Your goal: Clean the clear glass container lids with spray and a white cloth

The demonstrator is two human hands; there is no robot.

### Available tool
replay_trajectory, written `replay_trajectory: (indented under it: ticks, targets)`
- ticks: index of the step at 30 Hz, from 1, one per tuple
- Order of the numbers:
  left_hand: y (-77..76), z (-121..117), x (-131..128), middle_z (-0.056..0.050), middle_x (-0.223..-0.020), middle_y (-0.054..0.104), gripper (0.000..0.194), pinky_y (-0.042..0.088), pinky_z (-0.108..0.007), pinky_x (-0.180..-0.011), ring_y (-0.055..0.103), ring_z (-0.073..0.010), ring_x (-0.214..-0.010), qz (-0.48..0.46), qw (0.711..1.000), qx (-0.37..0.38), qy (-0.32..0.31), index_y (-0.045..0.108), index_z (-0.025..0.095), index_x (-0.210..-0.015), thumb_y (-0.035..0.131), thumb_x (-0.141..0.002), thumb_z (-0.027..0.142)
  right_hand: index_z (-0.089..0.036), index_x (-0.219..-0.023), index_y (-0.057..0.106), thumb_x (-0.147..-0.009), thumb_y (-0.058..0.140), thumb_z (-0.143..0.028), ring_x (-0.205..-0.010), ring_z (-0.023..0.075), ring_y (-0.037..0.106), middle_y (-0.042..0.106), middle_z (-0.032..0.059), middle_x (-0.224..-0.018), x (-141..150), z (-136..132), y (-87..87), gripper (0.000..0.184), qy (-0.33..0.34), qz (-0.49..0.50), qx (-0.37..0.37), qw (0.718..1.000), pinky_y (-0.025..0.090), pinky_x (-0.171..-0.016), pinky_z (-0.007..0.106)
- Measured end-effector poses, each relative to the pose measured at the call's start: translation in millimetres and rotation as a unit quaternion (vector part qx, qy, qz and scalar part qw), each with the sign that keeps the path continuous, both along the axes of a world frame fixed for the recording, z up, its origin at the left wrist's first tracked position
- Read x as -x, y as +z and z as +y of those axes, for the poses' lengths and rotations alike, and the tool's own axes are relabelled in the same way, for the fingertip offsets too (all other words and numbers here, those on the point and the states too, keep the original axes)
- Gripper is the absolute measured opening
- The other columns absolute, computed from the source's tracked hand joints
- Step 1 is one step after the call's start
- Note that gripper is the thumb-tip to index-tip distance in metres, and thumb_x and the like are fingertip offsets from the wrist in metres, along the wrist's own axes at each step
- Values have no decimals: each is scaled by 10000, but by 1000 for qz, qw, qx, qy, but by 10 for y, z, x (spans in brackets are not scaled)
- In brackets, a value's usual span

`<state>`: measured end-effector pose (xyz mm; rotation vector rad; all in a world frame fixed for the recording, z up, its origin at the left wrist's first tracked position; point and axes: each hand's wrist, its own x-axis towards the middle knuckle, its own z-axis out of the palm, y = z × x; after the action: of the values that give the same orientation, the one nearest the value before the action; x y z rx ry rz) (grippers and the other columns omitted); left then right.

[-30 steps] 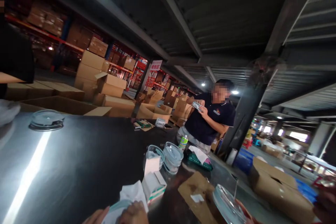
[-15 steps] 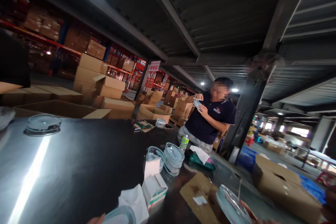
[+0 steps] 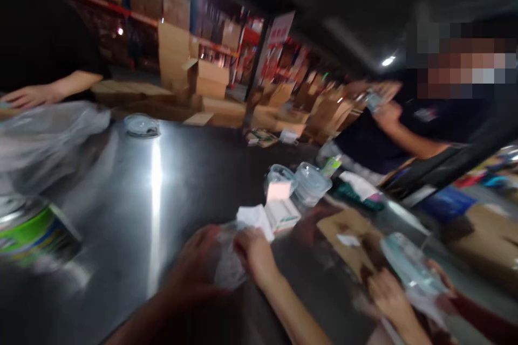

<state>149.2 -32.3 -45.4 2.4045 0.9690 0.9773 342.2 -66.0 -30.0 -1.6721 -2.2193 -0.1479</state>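
Note:
My left hand (image 3: 198,256) curves round the left side of a clear container (image 3: 229,264), blurred by motion. On its right side, my right hand (image 3: 254,250) has bent fingers pressed at the upper edge. Whether the container has a lid on cannot be made out. Just beyond my hands lie a crumpled white paper (image 3: 254,218) and an open white box (image 3: 282,214) with its flap up. Behind the box stand a clear round container (image 3: 280,174) and stacked lidded containers (image 3: 311,180).
A co-worker's hands (image 3: 388,294) hold a lidded clear container (image 3: 410,259) at right, beside flat cardboard (image 3: 343,237). Another person (image 3: 429,118) stands across the table. At left are a green can (image 3: 30,232), a plastic bag (image 3: 52,129), a round lid-like piece (image 3: 141,125) and a person's hand (image 3: 34,96).
The view has swung left and down, with blur. Both my hands now show on the clear container, which has come further into view. The green can and left-hand person's arm have appeared.

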Motion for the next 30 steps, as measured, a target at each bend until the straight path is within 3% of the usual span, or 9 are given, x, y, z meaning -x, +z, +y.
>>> replay_trajectory:
  ticks: [2,5,8,13,18,23,30]
  targets:
    - [121,8,48,-153,-1373,519,1067,461,-543,-1012,500,-405,-1244,20,999,25,-22,316,229,-1446,745,-554,628,-194,-780,646,-868,561,-202,-784,180,553,641,37,-787,4,-93,39,123,27,32,31,999,391,-706,311]
    - [162,53,86,-183,-1429,446,1108,386,-516,-1087,432,-390,-1305,49,996,67,-33,309,163,-1440,740,-546,657,-212,-743,630,-913,492,-215,-751,187,529,618,36,-746,-75,-132,133,219,48,57,47,996,339,-679,323]
    - [174,40,99,-166,-1420,454,1065,395,-524,-1077,437,-381,-1299,35,996,69,-42,314,187,-1432,730,-570,652,-197,-779,627,-934,458,-233,-744,205,521,609,57,-735,-119,-81,198,232,40,62,29,997,332,-677,332]
    - [169,32,75,-182,-1419,442,1095,383,-527,-1085,419,-382,-1309,28,996,70,-46,310,150,-1428,758,-551,631,-208,-783,622,-929,496,-256,-720,178,534,624,24,-725,-116,-47,190,199,93,58,29,994,346,-668,303]
    - [122,73,65,-179,-1431,422,1143,348,-521,-1102,392,-348,-1328,26,994,89,-57,309,163,-1427,799,-503,622,-180,-805,622,-959,438,-286,-740,216,524,625,76,-746,-165,-29,202,262,64,61,11,996,331,-672,333]
    - [98,64,39,-178,-1437,418,1172,327,-504,-1100,380,-341,-1332,30,993,96,-69,291,162,-1447,781,-505,659,-209,-820,624,-966,430,-314,-747,197,545,649,42,-753,-118,-72,248,265,114,67,49,990,360,-689,318]
    - [84,75,54,-176,-1449,397,1202,310,-491,-1096,369,-339,-1331,22,992,98,-75,274,153,-1454,797,-490,643,-191,-819,630,-955,445,-323,-758,214,557,659,67,-781,-121,-93,265,265,82,56,39,994,375,-690,330]
